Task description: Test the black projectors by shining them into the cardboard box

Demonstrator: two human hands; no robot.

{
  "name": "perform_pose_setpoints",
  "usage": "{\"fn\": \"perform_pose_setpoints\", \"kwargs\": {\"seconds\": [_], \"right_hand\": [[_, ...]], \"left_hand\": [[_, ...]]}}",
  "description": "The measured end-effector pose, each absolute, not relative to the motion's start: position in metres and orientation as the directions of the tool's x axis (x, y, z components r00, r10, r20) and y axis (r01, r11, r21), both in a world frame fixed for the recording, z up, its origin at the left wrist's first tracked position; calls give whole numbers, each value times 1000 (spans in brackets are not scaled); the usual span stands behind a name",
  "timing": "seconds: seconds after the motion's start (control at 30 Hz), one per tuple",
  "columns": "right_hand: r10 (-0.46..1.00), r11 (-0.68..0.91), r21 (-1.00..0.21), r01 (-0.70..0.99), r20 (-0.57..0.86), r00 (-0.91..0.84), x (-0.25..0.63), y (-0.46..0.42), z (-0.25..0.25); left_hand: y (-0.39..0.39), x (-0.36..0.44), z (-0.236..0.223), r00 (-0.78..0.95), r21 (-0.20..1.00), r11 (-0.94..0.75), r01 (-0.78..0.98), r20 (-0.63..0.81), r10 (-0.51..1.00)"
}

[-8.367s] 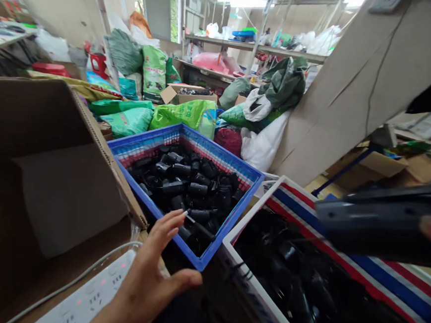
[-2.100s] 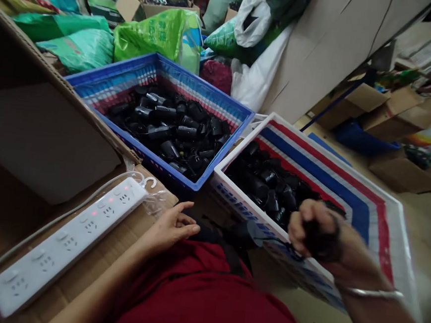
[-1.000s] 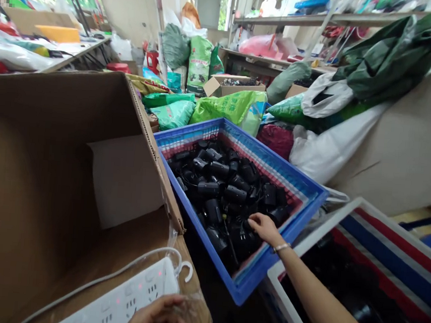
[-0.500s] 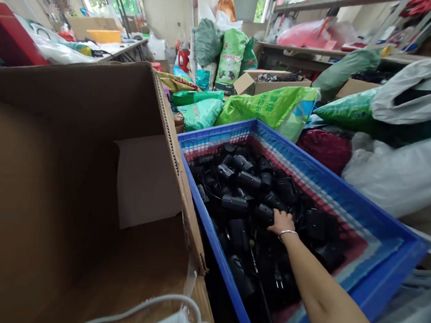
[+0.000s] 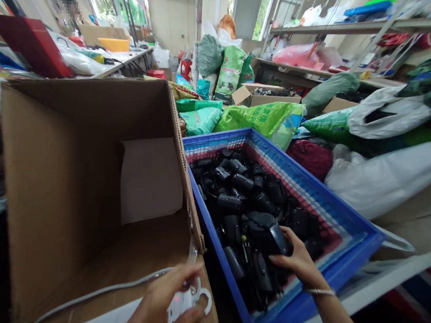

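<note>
Right hand point(image 5: 297, 260) grasps a black plastic housing point(image 5: 267, 233) by its side in a blue plastic crate point(image 5: 217, 136); it looks light, rigid. Left hand point(image 5: 164, 309) clasps a white power strip point(image 5: 182, 303).

Black plastic housings point(image 5: 230, 202) are lying heaped in a blue plastic crate point(image 5: 310, 185). The right hand point(image 5: 297, 262) is cupping a larger glossy housing point(image 5: 265, 232) at the heap's 4 o'clock, while the left hand point(image 5: 163, 304), at 7 o'clock, is gripping a white power strip point(image 5: 182, 303).
</note>
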State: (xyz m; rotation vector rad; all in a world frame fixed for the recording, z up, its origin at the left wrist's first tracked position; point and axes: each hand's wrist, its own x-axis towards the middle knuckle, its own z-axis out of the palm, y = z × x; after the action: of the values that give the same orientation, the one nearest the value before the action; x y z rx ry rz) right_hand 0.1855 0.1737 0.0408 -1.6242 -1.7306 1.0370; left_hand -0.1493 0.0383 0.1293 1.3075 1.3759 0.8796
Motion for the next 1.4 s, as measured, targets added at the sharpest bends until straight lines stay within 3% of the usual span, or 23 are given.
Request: {"fn": "perform_pose_setpoints", "kwargs": {"seconds": [0.07, 0.13, 0.23, 0.33, 0.5, 0.73, 0.83, 1.0, 1.13, 1.23, 1.4], "right_hand": [[975, 58, -909, 414, -37, -218, 173, 146, 79], [950, 108, -951, 288, 14, -311, 160, 126, 118], [888, 156, -965, 210, 44, -457, 139, 109, 164], [900, 110, -986, 127, 45, -433, 114, 99, 175], [971, -44, -999, -19, -39, -235, 77, 82, 145], [994, -48, -983, 175, -29, 110, 16, 70, 136], [997, -73, -973, 220, -67, 33, 9, 74, 140], [924, -26, -1000, -17, -18, -382, 78, 86, 141], [815, 18, -924, 382, -208, -541, 131, 69, 114], [868, 127, -828, 546, -174, -466, 126, 47, 78], [966, 181, -786, 592, 29, -257, 98, 41, 38]], "left_hand": [[50, -136, 146, 134, 920, -84, 383, 35, 990], [60, -123, 168, 293, 841, -310, 444, 190, 937], [66, -115, 201, 453, 727, -474, 497, 249, 856], [61, -124, 220, 450, 690, -454, 564, 204, 869], [43, -146, 215, 358, 654, -319, 686, 79, 930], [16, -137, 178, 54, 599, -82, 796, 65, 996], [9, -139, 168, 16, 705, -47, 707, 49, 999], [8, -164, 163, -128, 836, 76, 544, -7, 992], [6, -176, 166, -159, 922, 135, 363, -82, 984], [4, -176, 170, -138, 972, 178, 152, -157, 978], [-1, -184, 181, -158, 977, 192, -87, -204, 966]]}}
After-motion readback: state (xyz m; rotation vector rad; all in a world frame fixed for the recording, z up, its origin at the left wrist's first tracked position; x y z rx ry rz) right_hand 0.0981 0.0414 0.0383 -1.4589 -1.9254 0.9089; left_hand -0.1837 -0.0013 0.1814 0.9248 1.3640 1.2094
